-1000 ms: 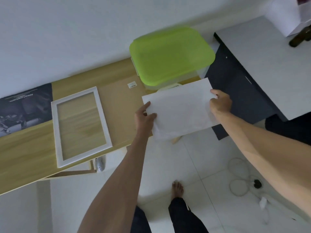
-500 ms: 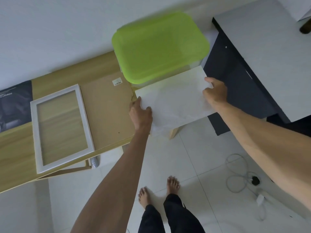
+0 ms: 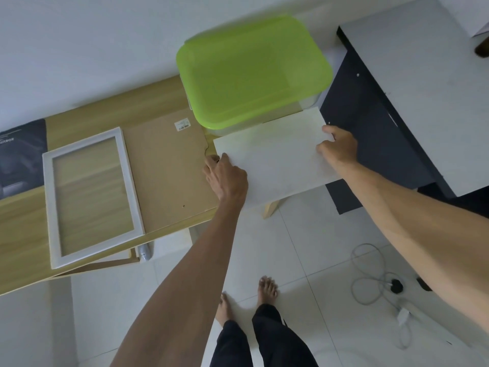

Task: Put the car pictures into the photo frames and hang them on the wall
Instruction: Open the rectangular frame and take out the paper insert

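White sheet (image 3: pixel 275 160) between my two hands, blank side up; presumably a car picture face down, though no print shows from here. It lies at the right end of the bench (image 3: pixel 23 250), its near edge hanging past the bench edge, its far corner just by the green-lidded box (image 3: pixel 254 72). My left hand (image 3: pixel 225 176) pinches the sheet's left edge, fingers curled over it. My right hand (image 3: pixel 340 147) grips the right edge, thumb on top. Holding both ends keeps the paper flat and uncreased.

Brown backing board (image 3: pixel 169 170) lies flat just left of the sheet, touching the white photo frame (image 3: pixel 87 194). Frame is empty; the bench wood shows through its opening. Board and frame side by side suggests the frame is opened out, ready for loading.

Small white sticker (image 3: pixel 182 125) on the board's far corner: barcode-like marks, too small to read. Dark poster (image 3: pixel 21 154) at the bench's left end carries pale lettering, upside down and blurred; unreadable.

Nothing hung yet.
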`<state>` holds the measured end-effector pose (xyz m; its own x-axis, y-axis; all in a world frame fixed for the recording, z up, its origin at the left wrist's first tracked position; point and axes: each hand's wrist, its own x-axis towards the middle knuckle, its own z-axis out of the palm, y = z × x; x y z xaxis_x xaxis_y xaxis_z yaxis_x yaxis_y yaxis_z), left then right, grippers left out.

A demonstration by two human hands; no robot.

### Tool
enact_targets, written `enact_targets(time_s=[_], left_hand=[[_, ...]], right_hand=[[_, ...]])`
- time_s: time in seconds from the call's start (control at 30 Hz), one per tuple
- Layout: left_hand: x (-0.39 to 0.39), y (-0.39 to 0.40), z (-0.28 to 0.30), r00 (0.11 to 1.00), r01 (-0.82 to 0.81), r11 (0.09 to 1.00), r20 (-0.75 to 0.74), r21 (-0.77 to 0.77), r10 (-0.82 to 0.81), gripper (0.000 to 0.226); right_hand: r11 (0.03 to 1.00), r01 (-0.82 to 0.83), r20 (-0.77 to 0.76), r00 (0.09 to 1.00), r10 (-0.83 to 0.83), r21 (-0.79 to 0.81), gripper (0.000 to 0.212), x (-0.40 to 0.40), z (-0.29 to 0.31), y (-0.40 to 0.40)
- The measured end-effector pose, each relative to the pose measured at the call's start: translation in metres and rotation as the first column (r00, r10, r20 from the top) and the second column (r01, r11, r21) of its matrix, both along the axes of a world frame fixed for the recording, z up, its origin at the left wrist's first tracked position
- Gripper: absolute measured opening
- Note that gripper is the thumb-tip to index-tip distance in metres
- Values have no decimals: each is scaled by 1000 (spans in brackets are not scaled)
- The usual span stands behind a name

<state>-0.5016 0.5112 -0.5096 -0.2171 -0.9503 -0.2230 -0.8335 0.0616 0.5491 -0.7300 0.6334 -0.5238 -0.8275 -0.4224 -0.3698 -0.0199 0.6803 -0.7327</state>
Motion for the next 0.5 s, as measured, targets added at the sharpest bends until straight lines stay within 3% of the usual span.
enact_targets(time_s=[0.17, 0.3, 0.4, 0.5], left_hand=[[9, -3, 3, 986, -32, 999, -161, -4, 31, 43], [26, -10, 11, 969, -18, 998, -249, -63, 2, 33], [48, -22, 21, 951, -47, 997, -309, -58, 27, 52], [77, -39, 30, 937, -73, 995, -346, -72, 44, 57]], right_hand=[[998, -45, -117, 992, 48, 32, 65, 3, 8, 0], [996, -90, -194, 977, 91, 15, 54, 17, 25, -4], [991, -129, -265, 957, 118, -26, 48, 36, 42, -17], [983, -171, -276, 950, 146, -70, 47, 63, 61, -39]])
